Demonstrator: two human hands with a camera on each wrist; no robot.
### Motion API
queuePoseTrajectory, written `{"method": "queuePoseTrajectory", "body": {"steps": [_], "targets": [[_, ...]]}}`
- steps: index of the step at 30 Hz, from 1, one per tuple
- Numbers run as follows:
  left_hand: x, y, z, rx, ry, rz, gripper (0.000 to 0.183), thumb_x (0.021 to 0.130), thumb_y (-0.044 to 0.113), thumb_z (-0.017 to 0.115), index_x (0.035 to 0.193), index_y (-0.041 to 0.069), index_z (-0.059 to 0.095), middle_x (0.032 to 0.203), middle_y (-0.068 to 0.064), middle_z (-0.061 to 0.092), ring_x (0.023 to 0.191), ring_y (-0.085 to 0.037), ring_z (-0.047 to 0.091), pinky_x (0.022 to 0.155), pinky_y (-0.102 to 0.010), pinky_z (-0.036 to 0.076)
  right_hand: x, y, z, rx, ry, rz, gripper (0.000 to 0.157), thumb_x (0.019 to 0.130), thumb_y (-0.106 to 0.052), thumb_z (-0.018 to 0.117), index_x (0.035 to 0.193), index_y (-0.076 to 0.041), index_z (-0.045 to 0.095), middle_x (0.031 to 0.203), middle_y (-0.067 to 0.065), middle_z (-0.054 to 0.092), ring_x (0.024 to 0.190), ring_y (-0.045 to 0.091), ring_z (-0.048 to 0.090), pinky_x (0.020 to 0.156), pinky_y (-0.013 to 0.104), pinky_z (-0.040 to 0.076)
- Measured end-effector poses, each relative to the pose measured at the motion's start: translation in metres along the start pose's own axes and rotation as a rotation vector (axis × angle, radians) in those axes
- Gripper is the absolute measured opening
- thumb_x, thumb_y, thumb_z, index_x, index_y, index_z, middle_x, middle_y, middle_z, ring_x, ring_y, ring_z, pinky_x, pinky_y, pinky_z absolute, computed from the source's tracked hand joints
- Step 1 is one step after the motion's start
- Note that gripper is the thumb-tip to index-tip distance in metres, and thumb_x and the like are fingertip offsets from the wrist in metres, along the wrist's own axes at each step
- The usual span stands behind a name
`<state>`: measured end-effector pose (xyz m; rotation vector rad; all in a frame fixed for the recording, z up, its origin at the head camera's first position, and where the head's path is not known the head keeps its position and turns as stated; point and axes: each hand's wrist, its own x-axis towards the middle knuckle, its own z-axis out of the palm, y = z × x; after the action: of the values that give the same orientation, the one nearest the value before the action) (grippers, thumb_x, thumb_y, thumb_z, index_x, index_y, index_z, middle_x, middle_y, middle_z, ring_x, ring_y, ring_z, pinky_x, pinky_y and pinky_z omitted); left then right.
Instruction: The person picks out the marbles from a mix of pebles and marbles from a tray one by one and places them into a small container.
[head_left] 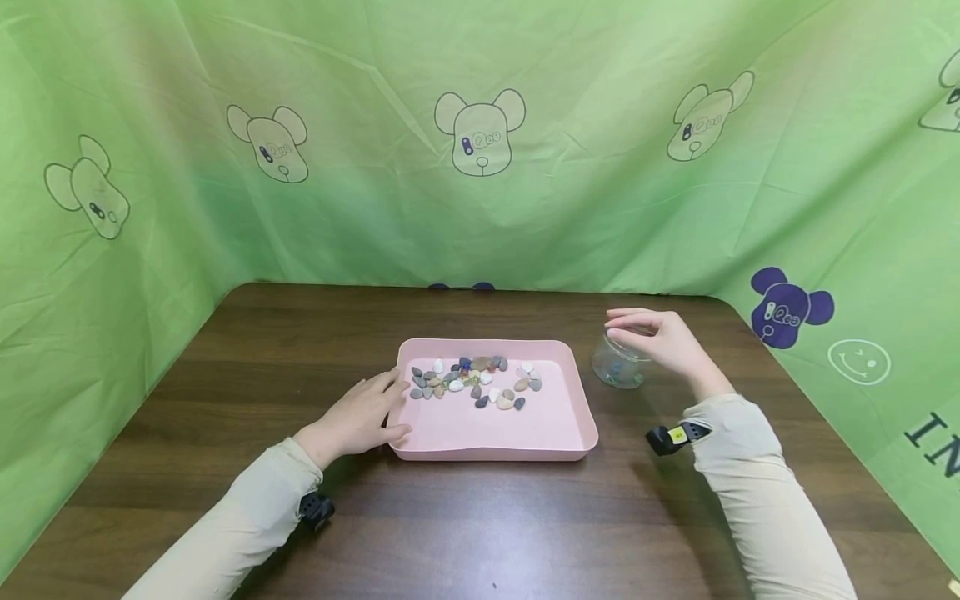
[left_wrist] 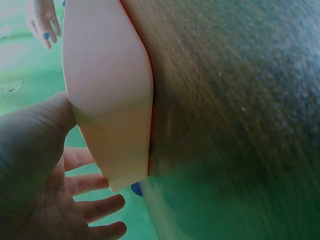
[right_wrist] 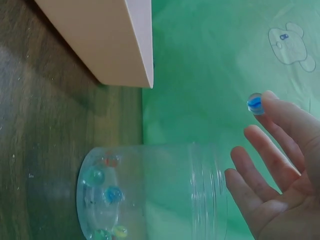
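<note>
Between the thumb and forefinger of the right hand (head_left: 670,343), a clear round glass marble with a blue swirl (right_wrist: 254,103) is pinched near the fingertips; the other three fingers stand loosely apart and hold nothing. That light tip grip suits a clean release, in my judgement, since a small parting of the two fingers should free the marble. Just below stands a transparent round jar with a ridged neck and no lid (right_wrist: 167,172), upright, with several coloured glass marbles (right_wrist: 114,194) at its bottom. From the wrist view the marble seems toward the tray side of the neck, and I cannot tell whether it is fully over the mouth; best to centre it, dip it a little inside the rim and let go gently, without knocking the wall. Near the jar, a shallow rectangular pink tray (head_left: 495,435) holds smooth grey, white and tan pebbles (head_left: 505,402). The left hand (head_left: 354,421) touches its left wall, fingers spread and nearly straight, a light touch that should help steady it on the brown wood-grain table (head_left: 480,521).
</note>
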<state>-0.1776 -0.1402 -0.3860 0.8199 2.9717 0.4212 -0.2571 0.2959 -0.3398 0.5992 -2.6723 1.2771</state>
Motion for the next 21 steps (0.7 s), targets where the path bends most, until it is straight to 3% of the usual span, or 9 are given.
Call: {"method": "queuePoseTrajectory", "body": {"steps": [3,8,17,21], "targets": [[0.000,0.000,0.000,0.001,-0.003,-0.001,0.060,0.084,0.030,0.065,0.130,-0.005,0.048,0.142,-0.029,0.039,0.130,-0.039,0.041,0.103,-0.060,0.035,-0.002,0.002,-0.002,-0.002,0.012,0.003,0.029,0.086,-0.017,0.066,0.106,0.005,0.068,0.109,-0.027,0.061,0.097,-0.021,0.052,0.081,0.002,0.043],[0.001,0.000,0.000,0.006,-0.008,-0.002,0.061,0.084,0.030,0.065,0.130,-0.004,0.048,0.142,-0.028,0.038,0.131,-0.039,0.041,0.104,-0.059,0.034,-0.004,0.005,-0.005,-0.022,0.031,0.038,0.032,0.086,-0.020,0.067,0.108,0.003,0.067,0.111,-0.022,0.062,0.096,-0.022,0.052,0.079,0.002,0.043],[0.002,-0.001,0.000,0.011,-0.004,-0.002,0.061,0.083,0.030,0.066,0.130,-0.004,0.048,0.142,-0.028,0.039,0.131,-0.039,0.040,0.104,-0.059,0.034,-0.008,0.010,-0.007,-0.002,0.056,0.062,0.034,0.086,-0.021,0.067,0.109,0.004,0.066,0.109,-0.030,0.059,0.095,-0.022,0.053,0.079,0.002,0.043],[0.001,0.000,0.000,0.005,-0.004,-0.004,0.061,0.083,0.030,0.066,0.130,-0.004,0.049,0.142,-0.028,0.039,0.131,-0.039,0.040,0.104,-0.059,0.034,-0.009,0.015,-0.008,0.003,0.070,0.051,0.033,0.086,-0.019,0.066,0.109,0.005,0.066,0.112,-0.027,0.060,0.096,-0.021,0.053,0.080,0.001,0.043]]}}
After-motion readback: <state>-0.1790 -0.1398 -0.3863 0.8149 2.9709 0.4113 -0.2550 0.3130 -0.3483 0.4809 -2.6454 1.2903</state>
